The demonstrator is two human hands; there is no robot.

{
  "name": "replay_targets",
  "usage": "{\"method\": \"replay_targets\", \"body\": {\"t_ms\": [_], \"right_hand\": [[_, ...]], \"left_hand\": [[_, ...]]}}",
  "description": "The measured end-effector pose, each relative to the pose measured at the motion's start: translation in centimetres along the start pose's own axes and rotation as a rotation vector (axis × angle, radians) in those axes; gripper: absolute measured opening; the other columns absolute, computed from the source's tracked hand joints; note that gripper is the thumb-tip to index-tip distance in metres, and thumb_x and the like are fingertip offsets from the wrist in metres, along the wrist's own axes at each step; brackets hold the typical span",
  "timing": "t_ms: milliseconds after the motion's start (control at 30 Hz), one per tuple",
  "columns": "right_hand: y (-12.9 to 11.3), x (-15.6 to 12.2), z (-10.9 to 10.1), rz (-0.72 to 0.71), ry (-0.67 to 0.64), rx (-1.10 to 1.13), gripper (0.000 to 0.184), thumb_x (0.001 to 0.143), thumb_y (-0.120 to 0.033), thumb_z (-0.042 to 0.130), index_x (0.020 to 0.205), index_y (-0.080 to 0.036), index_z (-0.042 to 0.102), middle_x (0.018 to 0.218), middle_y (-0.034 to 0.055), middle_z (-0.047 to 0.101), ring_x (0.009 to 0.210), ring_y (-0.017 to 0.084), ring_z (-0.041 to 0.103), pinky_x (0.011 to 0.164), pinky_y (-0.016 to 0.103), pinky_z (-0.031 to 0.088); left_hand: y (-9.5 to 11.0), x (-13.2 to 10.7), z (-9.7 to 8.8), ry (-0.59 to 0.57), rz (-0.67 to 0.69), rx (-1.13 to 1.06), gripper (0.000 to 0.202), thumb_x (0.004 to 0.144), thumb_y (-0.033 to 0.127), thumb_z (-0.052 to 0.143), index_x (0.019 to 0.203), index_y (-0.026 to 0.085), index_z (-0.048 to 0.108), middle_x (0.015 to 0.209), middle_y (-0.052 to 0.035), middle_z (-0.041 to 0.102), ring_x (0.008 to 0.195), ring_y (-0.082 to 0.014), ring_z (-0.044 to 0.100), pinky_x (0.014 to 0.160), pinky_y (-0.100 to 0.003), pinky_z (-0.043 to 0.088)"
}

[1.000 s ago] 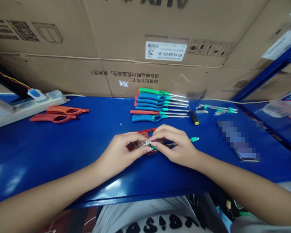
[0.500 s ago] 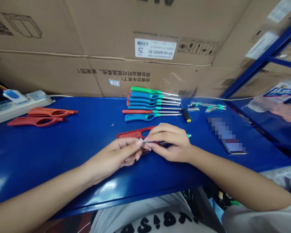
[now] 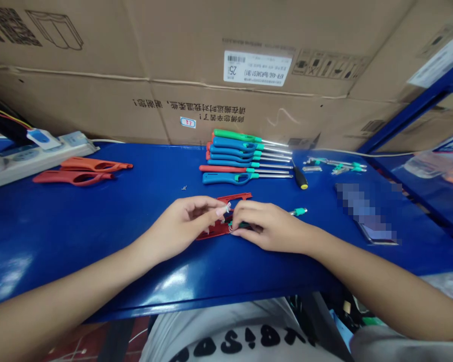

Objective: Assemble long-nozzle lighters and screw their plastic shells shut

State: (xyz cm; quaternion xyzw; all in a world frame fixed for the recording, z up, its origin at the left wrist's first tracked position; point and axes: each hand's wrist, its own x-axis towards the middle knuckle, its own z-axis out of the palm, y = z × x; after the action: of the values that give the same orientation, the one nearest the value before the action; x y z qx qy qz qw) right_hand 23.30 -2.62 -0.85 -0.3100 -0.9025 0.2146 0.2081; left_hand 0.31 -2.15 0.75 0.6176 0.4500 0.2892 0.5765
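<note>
A red plastic lighter shell (image 3: pixel 226 211) lies open on the blue bench (image 3: pixel 98 226) in front of me, mostly covered by my hands. My left hand (image 3: pixel 183 226) pinches a small clear part (image 3: pixel 226 207) over the shell. My right hand (image 3: pixel 266 226) presses down on a metal rod whose green tip (image 3: pixel 300 211) pokes out to the right. The fingertips of both hands nearly meet above the shell.
A row of finished blue, red and green long lighters (image 3: pixel 245 158) lies behind. A black screwdriver with a yellow end (image 3: pixel 300 178), small green-tipped parts (image 3: pixel 335 166), a phone (image 3: pixel 370 213), two red shells (image 3: pixel 79 171) and a power strip (image 3: pixel 33 156) sit around. Cardboard boxes (image 3: pixel 211 65) wall the back.
My left hand lifted its pinch slightly with the small clear part. My right hand dropped lower onto the rod and shell. The camera view shifted a little.
</note>
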Motion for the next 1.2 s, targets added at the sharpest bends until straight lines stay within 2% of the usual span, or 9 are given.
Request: {"method": "replay_targets", "body": {"t_ms": [67,167,333,400,567,700,800,1033,1200], "right_hand": [[0.2,0.2,0.1,0.124,0.074,0.200,0.004,0.090,-0.021,0.068,0.088,-0.017,0.067,0.077,-0.0007,0.065,0.061,0.008,0.056,0.059,0.021,0.046],[0.8,0.5,-0.1,0.305,0.041,0.491,0.011,0.089,-0.026,0.069,0.087,-0.016,0.064,0.061,-0.0050,0.059,0.045,0.005,0.051,0.044,0.017,0.042],[2.0,0.7,-0.1,0.372,-0.015,0.722,0.024,0.086,-0.036,0.072,0.092,-0.013,0.066,0.057,-0.0048,0.059,0.044,0.007,0.056,0.039,0.016,0.047],[2.2,0.6,0.0,0.376,-0.001,0.736,0.028,0.089,-0.039,0.069,0.096,-0.013,0.067,0.058,-0.0040,0.059,0.045,0.008,0.057,0.039,0.017,0.050],[2.3,0.5,0.1,0.263,0.031,0.698,0.025,0.092,-0.038,0.066,0.097,-0.013,0.071,0.084,0.0017,0.062,0.054,0.007,0.062,0.041,0.016,0.051],[2.4,0.4,-0.1,0.111,0.040,0.561,0.017,0.093,-0.029,0.065,0.095,-0.014,0.074,0.084,0.0025,0.065,0.055,0.005,0.060,0.048,0.017,0.050],[2.5,0.4,-0.1,0.026,0.055,0.477,0.016,0.093,-0.025,0.066,0.097,-0.013,0.076,0.084,0.0053,0.070,0.056,0.006,0.060,0.050,0.018,0.048],[2.4,0.5,0.2,0.115,0.066,0.482,0.019,0.095,-0.026,0.061,0.100,-0.014,0.075,0.083,0.0046,0.072,0.058,0.008,0.060,0.052,0.019,0.047],[2.5,0.5,0.0,0.054,0.057,0.434,0.021,0.098,-0.023,0.055,0.099,-0.013,0.074,0.081,0.0039,0.068,0.065,0.009,0.061,0.058,0.020,0.049]], "left_hand": [[-0.2,0.0,0.0,-0.031,-0.019,0.019,0.033,0.081,0.049,0.073,0.097,0.020,0.076,0.083,-0.0024,0.075,0.067,-0.0149,0.062,0.065,-0.028,0.051],[-0.8,0.2,0.2,-0.049,-0.026,0.033,0.030,0.081,0.045,0.074,0.096,0.019,0.076,0.085,-0.0035,0.077,0.070,-0.0155,0.065,0.066,-0.028,0.052],[-1.4,0.5,0.3,-0.025,0.004,0.041,0.027,0.082,0.042,0.075,0.097,0.019,0.075,0.095,-0.0047,0.078,0.081,-0.0170,0.069,0.072,-0.028,0.054],[-1.4,0.6,0.3,-0.026,0.020,0.035,0.027,0.083,0.042,0.075,0.097,0.019,0.075,0.096,-0.0044,0.079,0.082,-0.0171,0.070,0.074,-0.028,0.054],[-1.4,0.7,0.2,-0.019,0.040,0.028,0.026,0.084,0.041,0.074,0.097,0.019,0.075,0.098,-0.0046,0.079,0.086,-0.0184,0.071,0.074,-0.029,0.055],[-1.4,0.6,0.2,-0.006,0.021,0.027,0.025,0.084,0.041,0.074,0.097,0.019,0.075,0.096,-0.0045,0.079,0.083,-0.0181,0.071,0.069,-0.027,0.054],[-1.4,0.6,0.2,-0.006,0.030,0.030,0.025,0.083,0.041,0.074,0.096,0.020,0.075,0.098,-0.0048,0.079,0.087,-0.0189,0.072,0.072,-0.028,0.055],[-1.6,0.7,0.2,-0.015,0.014,0.033,0.028,0.081,0.043,0.076,0.096,0.019,0.076,0.101,-0.0058,0.079,0.093,-0.0216,0.073,0.087,-0.035,0.057],[-1.7,0.8,0.2,-0.013,0.006,0.021,0.028,0.080,0.043,0.077,0.095,0.019,0.077,0.101,-0.0051,0.079,0.093,-0.0211,0.073,0.087,-0.035,0.057]]}}
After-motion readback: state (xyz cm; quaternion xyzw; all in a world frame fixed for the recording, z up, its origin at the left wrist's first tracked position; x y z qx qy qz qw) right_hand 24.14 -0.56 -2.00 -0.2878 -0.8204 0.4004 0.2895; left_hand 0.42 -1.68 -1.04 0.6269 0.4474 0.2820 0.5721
